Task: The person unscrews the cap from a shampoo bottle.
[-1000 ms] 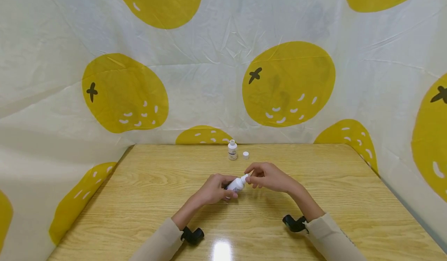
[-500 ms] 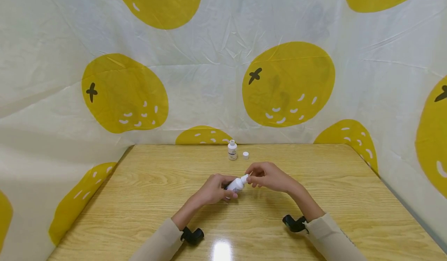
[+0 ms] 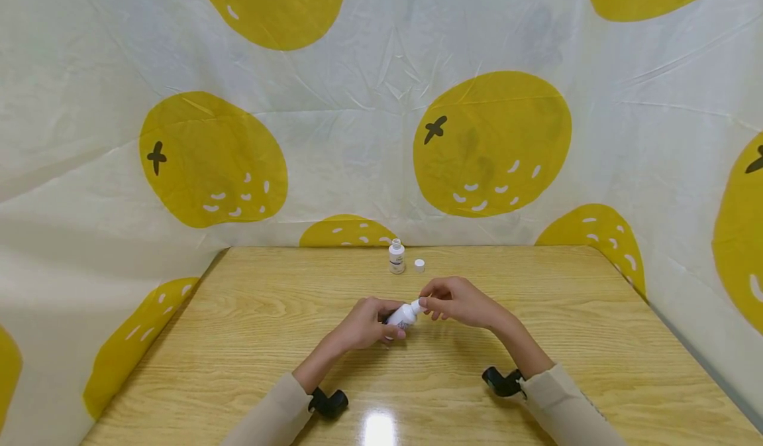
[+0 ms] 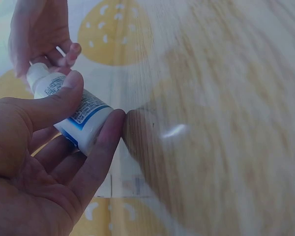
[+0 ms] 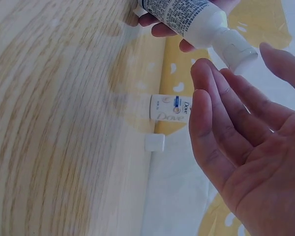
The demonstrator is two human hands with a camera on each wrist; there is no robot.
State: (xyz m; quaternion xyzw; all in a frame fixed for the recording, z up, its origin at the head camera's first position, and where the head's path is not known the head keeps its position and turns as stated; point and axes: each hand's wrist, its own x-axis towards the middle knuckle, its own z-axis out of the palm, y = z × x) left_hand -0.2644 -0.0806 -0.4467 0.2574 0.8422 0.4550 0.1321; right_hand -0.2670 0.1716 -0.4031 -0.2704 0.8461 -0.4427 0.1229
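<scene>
In the middle of the head view my left hand (image 3: 367, 323) grips a small white bottle (image 3: 401, 317), tilted with its neck up to the right. Its printed label and blue band show in the left wrist view, with my thumb (image 4: 73, 81) across the label. At the neck sits a white cap (image 5: 236, 51). My right hand (image 3: 457, 301) pinches this cap, thumb on the near side and index finger on the far side. Beyond the hands, a second white bottle (image 3: 397, 259) with a bare neck stands upright, marked Dove. A loose white cap (image 3: 420, 265) lies to its right.
The wooden table (image 3: 268, 287) runs back to a hanging cloth (image 3: 352, 161) printed with yellow fruit, which also closes both sides. Black wrist-worn devices, one at the left sleeve (image 3: 330, 403) and one at the right sleeve (image 3: 502, 382), sit low over the table.
My right thumb and fingers have shifted slightly around the cap and now close on it, after standing a little apart half a second ago. The left hand and its bottle stay in place.
</scene>
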